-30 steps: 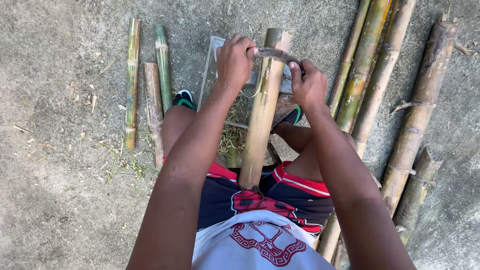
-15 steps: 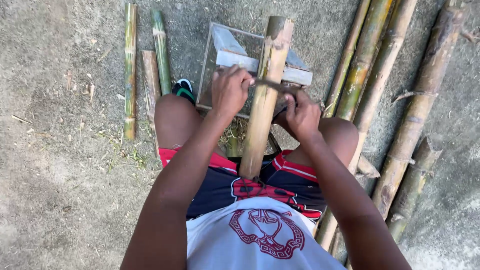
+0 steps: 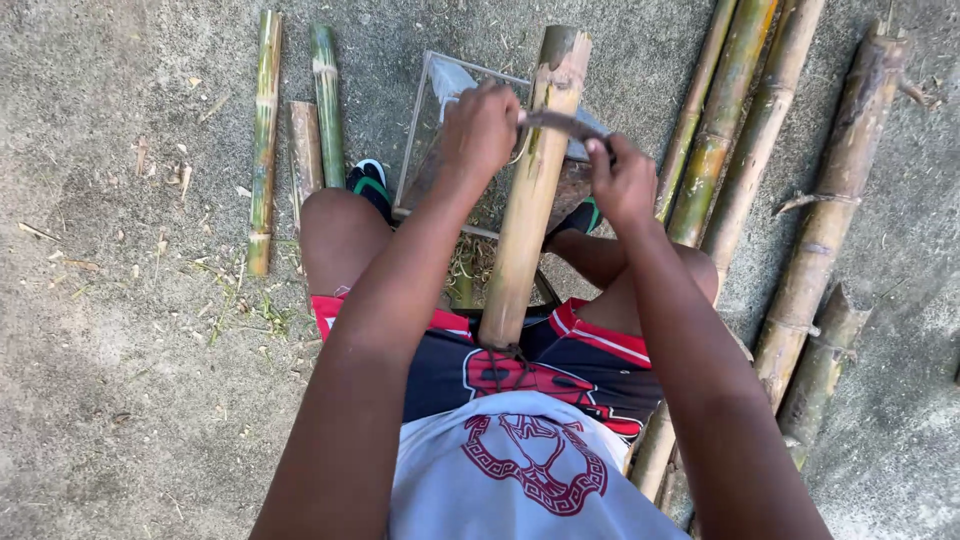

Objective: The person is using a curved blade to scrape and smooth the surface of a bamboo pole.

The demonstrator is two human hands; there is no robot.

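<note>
A pale bamboo pole leans from my lap up over a small frame stand in front of me. Across the pole lies a curved metal blade. My left hand is shut on the blade's left end, and my right hand pinches its right end. Both hands sit near the pole's upper part, one on each side. I am seated with knees apart, in dark shorts with red trim.
Three short bamboo pieces lie on the concrete ground at the left. Several long bamboo poles lie at the right, reaching past my right leg. Dry shavings sit under the stand. My left foot wears a green sandal.
Both hands and the blade have slid down the pole toward me, then back up a little. The view has shifted, showing more of the stand and the pole's top end.
</note>
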